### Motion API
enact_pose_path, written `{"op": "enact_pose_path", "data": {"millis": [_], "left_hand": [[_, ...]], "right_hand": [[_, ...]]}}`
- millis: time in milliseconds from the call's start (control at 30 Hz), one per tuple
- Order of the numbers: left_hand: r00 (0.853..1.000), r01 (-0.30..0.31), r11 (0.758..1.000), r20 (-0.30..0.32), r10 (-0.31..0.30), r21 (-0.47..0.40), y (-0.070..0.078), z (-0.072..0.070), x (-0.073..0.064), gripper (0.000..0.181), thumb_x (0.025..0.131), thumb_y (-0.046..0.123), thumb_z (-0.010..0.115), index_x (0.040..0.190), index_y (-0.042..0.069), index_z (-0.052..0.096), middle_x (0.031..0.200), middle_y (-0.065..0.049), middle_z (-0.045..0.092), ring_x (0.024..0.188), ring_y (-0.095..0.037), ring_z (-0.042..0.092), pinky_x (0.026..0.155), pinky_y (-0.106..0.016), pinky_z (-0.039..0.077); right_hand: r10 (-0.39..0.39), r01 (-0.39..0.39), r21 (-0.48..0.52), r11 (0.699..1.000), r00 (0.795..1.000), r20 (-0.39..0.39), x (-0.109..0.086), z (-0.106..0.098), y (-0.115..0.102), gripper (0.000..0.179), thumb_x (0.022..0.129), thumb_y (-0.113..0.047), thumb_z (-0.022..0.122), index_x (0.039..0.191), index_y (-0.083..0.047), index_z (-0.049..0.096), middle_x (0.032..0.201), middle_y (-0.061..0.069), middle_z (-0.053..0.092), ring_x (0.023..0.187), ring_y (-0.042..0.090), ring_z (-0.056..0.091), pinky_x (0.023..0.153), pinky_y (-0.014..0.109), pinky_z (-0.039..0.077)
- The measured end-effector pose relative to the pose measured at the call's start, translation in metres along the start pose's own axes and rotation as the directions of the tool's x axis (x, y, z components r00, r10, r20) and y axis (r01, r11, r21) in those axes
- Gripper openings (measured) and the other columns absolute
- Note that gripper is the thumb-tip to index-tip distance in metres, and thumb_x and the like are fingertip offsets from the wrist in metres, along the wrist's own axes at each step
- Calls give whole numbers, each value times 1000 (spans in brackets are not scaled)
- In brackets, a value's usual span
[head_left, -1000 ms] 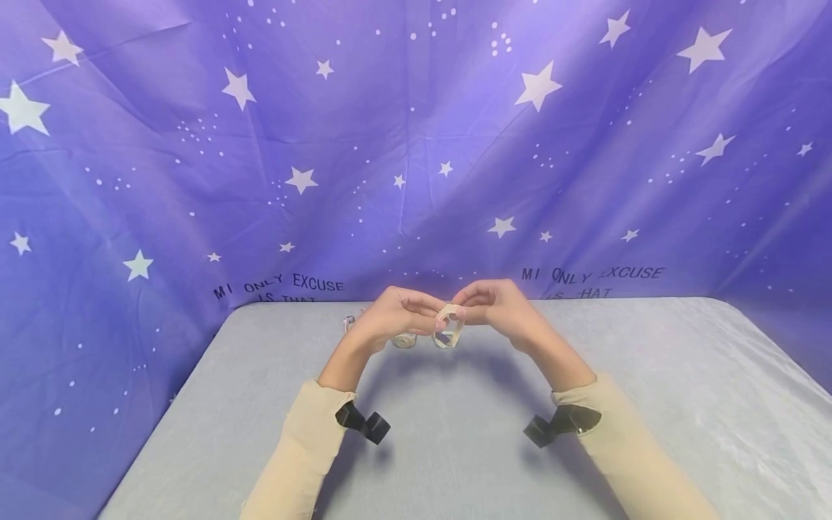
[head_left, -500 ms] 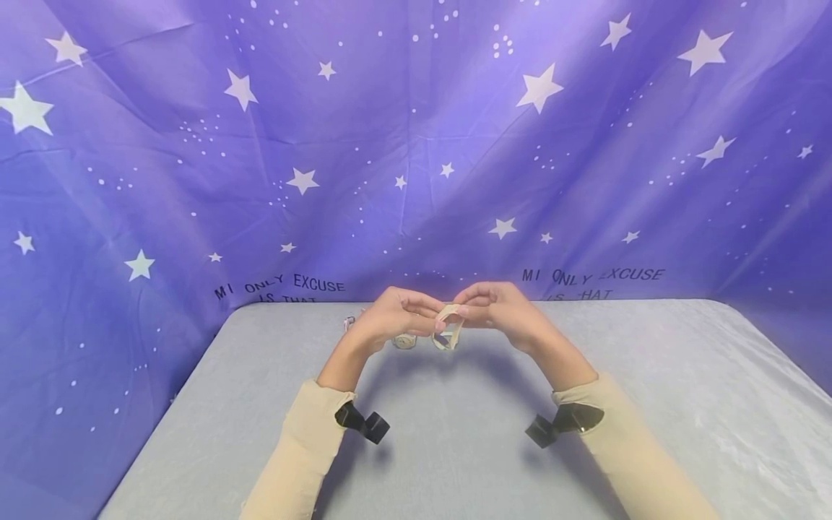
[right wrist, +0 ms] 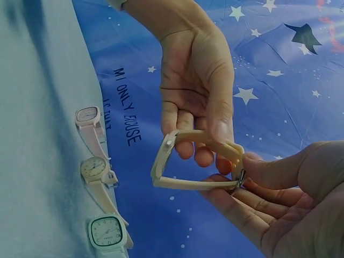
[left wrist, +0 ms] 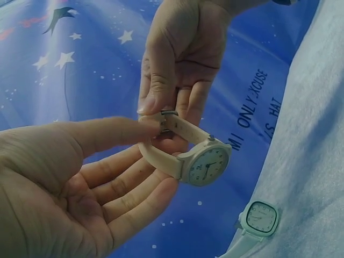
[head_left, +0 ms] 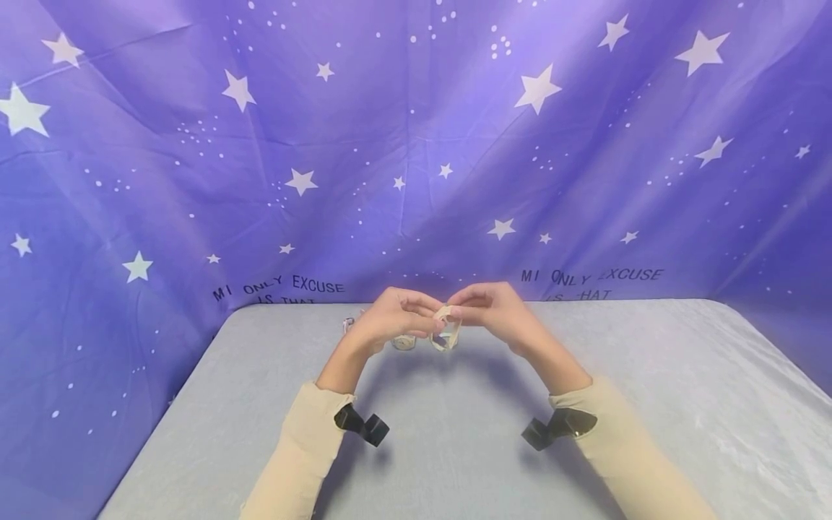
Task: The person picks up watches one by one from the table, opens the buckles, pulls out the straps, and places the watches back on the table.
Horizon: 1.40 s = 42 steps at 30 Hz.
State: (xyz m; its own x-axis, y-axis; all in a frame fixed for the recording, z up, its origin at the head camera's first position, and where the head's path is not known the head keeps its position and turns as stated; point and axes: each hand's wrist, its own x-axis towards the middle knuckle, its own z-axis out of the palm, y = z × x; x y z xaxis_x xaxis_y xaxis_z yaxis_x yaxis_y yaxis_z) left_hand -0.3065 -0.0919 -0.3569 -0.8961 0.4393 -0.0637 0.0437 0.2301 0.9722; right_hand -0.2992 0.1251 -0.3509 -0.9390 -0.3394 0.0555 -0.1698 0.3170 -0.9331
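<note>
A cream wristwatch (left wrist: 207, 165) with a round pale dial is held up between both hands, its strap bent into a loop. My left hand (head_left: 399, 318) pinches one part of the strap between thumb and fingers. From the other side, my right hand (head_left: 497, 310) pinches the strap's end with thumb and fingers, right at the metal buckle (right wrist: 240, 180). In the right wrist view the watch case is seen edge-on, and the strap end lies at the buckle; whether it is threaded through, I cannot tell.
On the grey cloth-covered table (head_left: 448, 448), beyond the left hand, lie a pink square watch (right wrist: 87, 115), a cream round watch (right wrist: 95, 167) and a pale green square watch (right wrist: 107, 233). A purple star-printed curtain (head_left: 364, 144) hangs behind the table.
My right hand has shifted slightly left, and the strap loop has moved a little left and down with it. My left hand has stayed almost still; both keep hold of the wristwatch.
</note>
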Motion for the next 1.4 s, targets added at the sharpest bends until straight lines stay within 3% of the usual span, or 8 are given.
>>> {"op": "enact_pose_path", "data": {"millis": [200,667,833,1067,1267,1400], "left_hand": [[1000,7,1000,11,-7,-6,2,2,-1,35,84,5,78,118,-1,73,106,-18,77,89,-18,74,96,-53,59],[999,-37,999,12,37,-7,2,1,1,35,84,4,79,118,-2,73,105,-19,77,88,-19,76,88,-39,63],[999,-31,1000,6,31,-1,2,0,0,35,84,6,79,118,-1,73,107,-17,77,90,-20,76,89,-42,63],[1000,-12,1000,1,12,11,0,0,0,34,84,8,79,116,-1,74,107,-16,78,92,-19,75,87,-41,63],[1000,-19,1000,6,19,9,1,-1,0,33,84,7,80,116,0,74,106,-16,78,90,-20,76,93,-50,60],[1000,-19,1000,2,19,17,0,-1,0,33,83,7,81,115,1,75,104,-14,78,90,-21,76,92,-46,62]], "right_hand": [[-5,5,14,1000,1000,5,0,0,-1,21,92,-4,72,111,6,70,106,19,77,101,28,74,97,47,59],[14,-16,67,998,1000,26,1,-5,3,26,94,-9,70,114,6,67,107,17,77,104,26,73,106,53,52],[27,-30,86,996,999,30,2,-5,3,28,95,-10,70,116,7,66,110,18,76,104,27,73,106,52,53],[39,-41,39,998,998,44,0,-4,2,31,91,-17,76,117,-1,71,110,13,78,114,29,69,111,57,46],[25,-27,46,999,999,38,2,-3,2,28,91,-15,76,114,-1,71,107,12,78,108,26,71,106,53,51],[26,-28,54,998,999,39,1,-4,3,28,92,-15,75,114,2,69,107,14,78,106,25,71,106,52,51]]}}
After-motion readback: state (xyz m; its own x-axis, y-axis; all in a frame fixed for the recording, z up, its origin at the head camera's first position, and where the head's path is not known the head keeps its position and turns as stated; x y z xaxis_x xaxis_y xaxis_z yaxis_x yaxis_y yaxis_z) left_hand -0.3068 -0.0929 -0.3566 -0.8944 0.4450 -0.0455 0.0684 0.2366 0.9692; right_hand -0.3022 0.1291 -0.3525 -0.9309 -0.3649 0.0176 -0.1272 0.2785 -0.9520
